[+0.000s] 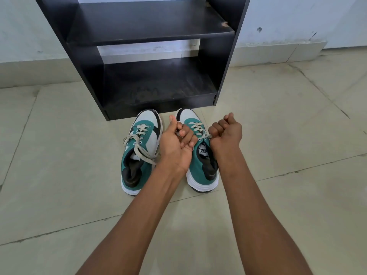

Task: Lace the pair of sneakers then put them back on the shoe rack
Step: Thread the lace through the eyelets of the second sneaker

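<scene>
Two teal, white and black sneakers stand side by side on the floor, toes toward a black shoe rack (127,76). The left sneaker (137,155) has its off-white lace threaded through the eyelets, with loose ends trailing over its sides. Over the right sneaker (200,167), my left hand (176,141) is closed around one end of its lace (196,128). My right hand (226,133) is fisted on the other end, which runs taut from the top eyelet. My left hand hides the inner side of the right sneaker.
The rack's lower shelf (158,86) and upper shelf (151,22) hold nothing and stand just beyond the sneakers' toes. Pale tiled floor (59,155) spreads on both sides. A light wall with a skirting board (278,52) runs behind the rack.
</scene>
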